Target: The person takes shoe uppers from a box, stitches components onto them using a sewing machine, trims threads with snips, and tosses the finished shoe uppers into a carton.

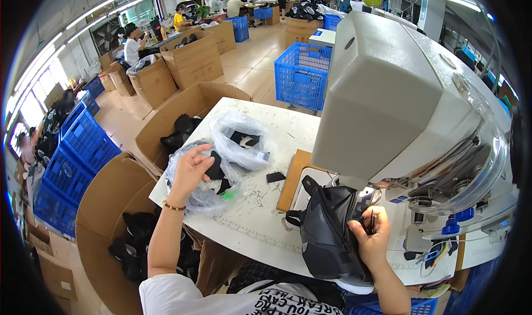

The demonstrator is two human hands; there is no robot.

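Note:
My left hand point(191, 172) is over the clear plastic bags on the white table, its fingers pinching a small black piece point(213, 165). One clear bag point(244, 143) holds more black pieces; another crumpled bag point(208, 196) lies beneath my left hand. My right hand point(371, 234) grips the side of a black boot point(328, 234) by its opening, under the sewing machine head point(382, 93). A slim dark thing shows between its fingers, too small to name. The boot's white sole edge point(354, 285) shows at the bottom. The needle area is partly hidden behind the boot.
A loose black patch point(275, 177) and thread scraps lie on the table point(249, 226). Cardboard boxes with black shoes point(94, 221) stand at left. A blue crate point(302, 77) stands beyond the table, stacked blue crates point(75, 165) far left. Several people work in the background.

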